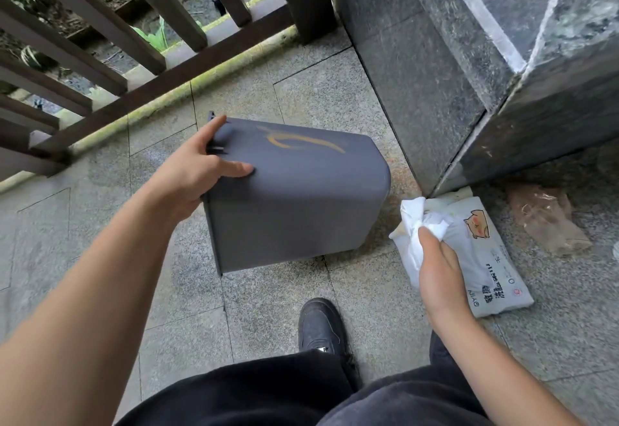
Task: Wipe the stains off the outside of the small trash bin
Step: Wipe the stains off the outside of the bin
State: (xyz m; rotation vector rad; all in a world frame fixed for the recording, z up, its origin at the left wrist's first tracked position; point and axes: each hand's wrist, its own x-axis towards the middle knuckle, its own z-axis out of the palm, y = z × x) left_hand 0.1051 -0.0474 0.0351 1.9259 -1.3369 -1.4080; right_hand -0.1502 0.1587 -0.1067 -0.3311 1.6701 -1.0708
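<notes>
The floor (100, 258) is grey speckled stone tile with visible joints, dull and lightly soiled. A dark wooden railing (100, 57) runs along the far left edge, with greenery and a path beyond it. To the right stands a dark polished stone pillar (435, 73), its base meeting the floor at a corner.

The small trash bin (294, 197) lies on its side on the floor, centre of view, just beside the pillar base, open end toward the left. It is matt dark grey plastic with rounded corners. An orange-yellow stain (301, 142) of curved streaks marks the upward-facing side near the far edge.

The left hand (197, 171) holds the bin at its rim, fingers spread over the upper face, thumb pressed flat on the side. The right hand (438, 268) grips a crumpled white tissue (415, 224), fingers curled round it, clear of the bin. Beneath that hand a soft pack of tissues (495, 278) with a cartoon print lies on the floor against the pillar. A black shoe (321, 325) and dark trousers (268, 392) occupy the near foreground.
</notes>
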